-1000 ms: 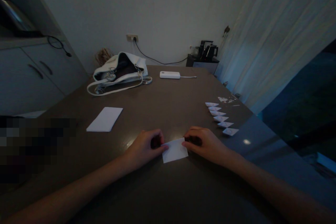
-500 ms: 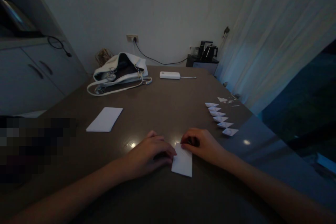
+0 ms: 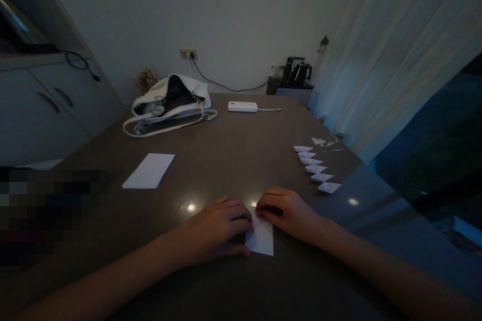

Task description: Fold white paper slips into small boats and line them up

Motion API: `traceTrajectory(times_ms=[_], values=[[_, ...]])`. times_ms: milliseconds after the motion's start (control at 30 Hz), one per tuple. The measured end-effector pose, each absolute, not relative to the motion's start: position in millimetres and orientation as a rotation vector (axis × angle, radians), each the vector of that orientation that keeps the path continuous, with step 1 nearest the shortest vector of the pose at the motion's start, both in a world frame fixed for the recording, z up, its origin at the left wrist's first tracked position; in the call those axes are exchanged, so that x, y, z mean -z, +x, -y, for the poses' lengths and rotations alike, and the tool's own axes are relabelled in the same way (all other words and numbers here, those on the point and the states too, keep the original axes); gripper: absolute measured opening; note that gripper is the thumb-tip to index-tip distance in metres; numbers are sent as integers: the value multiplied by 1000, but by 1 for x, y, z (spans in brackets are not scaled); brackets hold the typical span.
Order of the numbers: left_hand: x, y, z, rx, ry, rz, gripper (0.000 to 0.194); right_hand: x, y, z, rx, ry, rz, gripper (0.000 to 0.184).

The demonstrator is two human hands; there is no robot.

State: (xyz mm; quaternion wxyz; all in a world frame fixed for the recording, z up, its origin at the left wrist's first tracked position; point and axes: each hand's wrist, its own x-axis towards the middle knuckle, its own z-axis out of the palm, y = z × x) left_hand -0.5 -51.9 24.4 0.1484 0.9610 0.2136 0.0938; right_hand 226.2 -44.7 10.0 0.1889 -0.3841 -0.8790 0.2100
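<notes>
A small folded sheet of white paper (image 3: 262, 238) lies on the brown table (image 3: 233, 160) in front of me. My right hand (image 3: 288, 213) pinches its top edge between thumb and curled fingers. On the left, my left hand (image 3: 222, 228) rests its fingertips on the paper's side edge, with the thumb apart from them near the lower left corner. The paper's upper part is partly hidden under the fingers. To the right stands a row of several small folded paper boats (image 3: 315, 169). A stack of white paper (image 3: 149, 170) lies to the left.
A white handbag (image 3: 171, 105) with a looped strap sits at the back left. Near the far edge lies a white device with a short cable (image 3: 243, 107). Paper scraps (image 3: 324, 142) are scattered beyond the boats. A pale curtain (image 3: 361, 60) hangs at the right.
The paper has turned from lying wide to standing lengthwise and moved slightly right and nearer. My left hand let go of its corner and shifted to the side edge.
</notes>
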Motion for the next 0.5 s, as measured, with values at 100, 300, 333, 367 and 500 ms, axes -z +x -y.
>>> traceTrajectory(times_ms=[100,300,333,367,500], values=[[-23,0,53,-302,2887,-550,20,-16,229,47,-504,-1008,2563,8],[-17,-3,50,-457,3032,-527,14,-36,229,58,-571,-822,2726,31],[-16,-3,50,-477,3039,-528,14,-38,228,60,-574,-815,2751,34],[-16,-3,50,-491,3042,-529,14,-39,228,61,-572,-820,2770,34],[-19,-4,51,-478,2979,-554,16,-38,226,61,-607,-879,2756,15]])
